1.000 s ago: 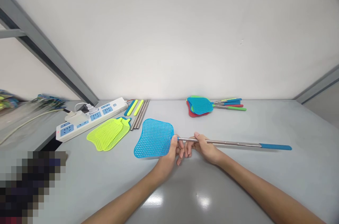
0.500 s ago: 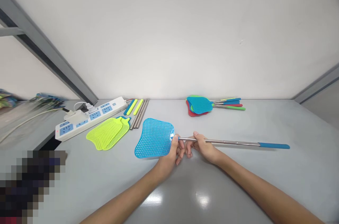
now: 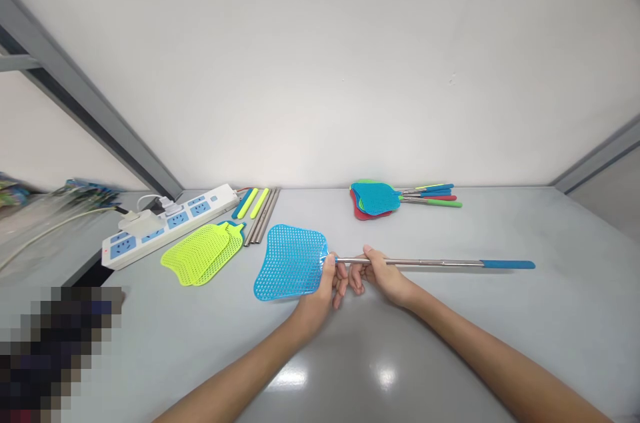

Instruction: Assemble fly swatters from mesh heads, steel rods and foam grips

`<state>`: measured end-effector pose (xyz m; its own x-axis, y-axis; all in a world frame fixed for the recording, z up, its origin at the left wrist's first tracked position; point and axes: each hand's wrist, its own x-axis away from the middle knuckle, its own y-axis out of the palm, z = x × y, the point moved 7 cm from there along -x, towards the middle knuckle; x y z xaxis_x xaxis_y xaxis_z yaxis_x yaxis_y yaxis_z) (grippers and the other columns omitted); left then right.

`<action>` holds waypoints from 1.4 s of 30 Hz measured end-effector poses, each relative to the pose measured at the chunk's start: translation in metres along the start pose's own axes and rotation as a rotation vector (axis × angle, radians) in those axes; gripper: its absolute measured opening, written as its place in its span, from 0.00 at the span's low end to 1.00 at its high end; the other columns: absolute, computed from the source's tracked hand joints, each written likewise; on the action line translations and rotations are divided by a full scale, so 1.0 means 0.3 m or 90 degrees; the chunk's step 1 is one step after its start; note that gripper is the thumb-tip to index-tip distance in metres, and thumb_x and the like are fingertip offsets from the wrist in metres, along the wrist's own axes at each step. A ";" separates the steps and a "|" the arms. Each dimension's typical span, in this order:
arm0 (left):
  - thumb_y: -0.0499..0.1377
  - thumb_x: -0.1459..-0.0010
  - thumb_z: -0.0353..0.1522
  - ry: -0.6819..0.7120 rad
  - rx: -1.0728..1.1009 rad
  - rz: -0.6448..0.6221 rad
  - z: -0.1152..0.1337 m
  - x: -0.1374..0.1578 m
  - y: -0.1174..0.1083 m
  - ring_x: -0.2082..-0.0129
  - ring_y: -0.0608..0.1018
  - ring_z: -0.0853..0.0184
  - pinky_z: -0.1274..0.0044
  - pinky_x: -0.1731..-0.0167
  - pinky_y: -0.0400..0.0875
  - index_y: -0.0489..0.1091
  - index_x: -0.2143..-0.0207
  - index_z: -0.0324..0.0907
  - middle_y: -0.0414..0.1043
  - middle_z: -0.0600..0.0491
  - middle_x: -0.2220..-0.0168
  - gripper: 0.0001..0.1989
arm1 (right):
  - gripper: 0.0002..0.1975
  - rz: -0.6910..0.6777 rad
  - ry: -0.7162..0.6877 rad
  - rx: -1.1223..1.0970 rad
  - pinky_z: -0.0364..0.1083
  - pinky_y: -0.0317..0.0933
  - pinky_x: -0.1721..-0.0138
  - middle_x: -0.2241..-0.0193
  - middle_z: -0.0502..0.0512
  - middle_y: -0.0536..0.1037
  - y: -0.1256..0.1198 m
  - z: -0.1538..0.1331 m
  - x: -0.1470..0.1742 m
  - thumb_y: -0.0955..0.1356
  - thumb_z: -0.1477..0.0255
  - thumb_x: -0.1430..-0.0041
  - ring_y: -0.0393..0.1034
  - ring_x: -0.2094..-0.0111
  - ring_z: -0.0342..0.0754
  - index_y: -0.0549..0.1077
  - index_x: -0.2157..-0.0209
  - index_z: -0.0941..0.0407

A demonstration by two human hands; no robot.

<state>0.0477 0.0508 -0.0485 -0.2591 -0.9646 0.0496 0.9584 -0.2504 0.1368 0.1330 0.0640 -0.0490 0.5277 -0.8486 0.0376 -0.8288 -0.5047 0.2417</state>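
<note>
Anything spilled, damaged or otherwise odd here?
Only the dark, blocky pixelated patch at lower left looks odd: it hides what lies there. I see no spill, and the blue perforated plastic fly swatter shows no visible damage.

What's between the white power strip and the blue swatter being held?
Between strip and swatter, the head view shows yellow mesh heads, a partly hidden blue one, coloured grips and metal tubes.

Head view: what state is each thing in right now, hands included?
Blue swatter: rod attached, held in both hands
Left hand: closed at the swatter's neck
Right hand: closed on its rod
Yellow heads: overlapping, no rods attached
Rods: loose, side by side
Grips: loose, off the rods
Swatter pile: assembled, stacked
Power strip: plugs in, red light lit
</note>
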 end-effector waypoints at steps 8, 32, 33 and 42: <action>0.41 0.45 0.45 0.000 -0.077 0.039 0.018 0.001 -0.010 0.89 0.59 0.75 0.81 0.85 0.55 0.60 0.77 0.41 0.57 0.59 0.87 0.20 | 0.31 0.033 0.016 -0.014 0.43 0.55 0.77 0.90 0.52 0.65 -0.008 0.007 -0.002 0.50 0.60 0.44 0.59 0.85 0.42 0.65 0.91 0.58; 0.46 0.46 0.44 0.012 0.051 0.094 0.026 -0.001 -0.047 0.86 0.61 0.75 0.81 0.81 0.58 0.64 0.77 0.39 0.58 0.58 0.86 0.19 | 0.21 0.139 0.014 -0.111 0.43 0.51 0.76 0.89 0.46 0.58 -0.040 -0.009 0.006 0.61 0.60 0.48 0.54 0.84 0.39 0.58 0.88 0.57; 0.47 0.47 0.44 0.007 0.062 0.101 0.022 -0.003 -0.051 0.86 0.61 0.75 0.81 0.81 0.58 0.64 0.77 0.39 0.57 0.58 0.86 0.19 | 0.21 0.152 0.004 -0.129 0.43 0.51 0.76 0.89 0.45 0.56 -0.044 -0.010 0.007 0.62 0.60 0.49 0.53 0.84 0.39 0.56 0.88 0.57; 0.47 0.47 0.44 -0.012 0.142 0.130 0.015 -0.011 -0.068 0.87 0.59 0.76 0.81 0.82 0.56 0.66 0.75 0.37 0.57 0.59 0.86 0.20 | 0.21 0.236 -0.065 -0.201 0.43 0.50 0.78 0.90 0.43 0.49 -0.087 -0.010 0.011 0.63 0.65 0.49 0.49 0.85 0.38 0.54 0.89 0.56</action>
<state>0.0283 0.0597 -0.0469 -0.0676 -0.9909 0.1167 0.9417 -0.0247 0.3355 0.1568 0.0749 -0.0523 0.1745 -0.9809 0.0856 -0.8521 -0.1069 0.5123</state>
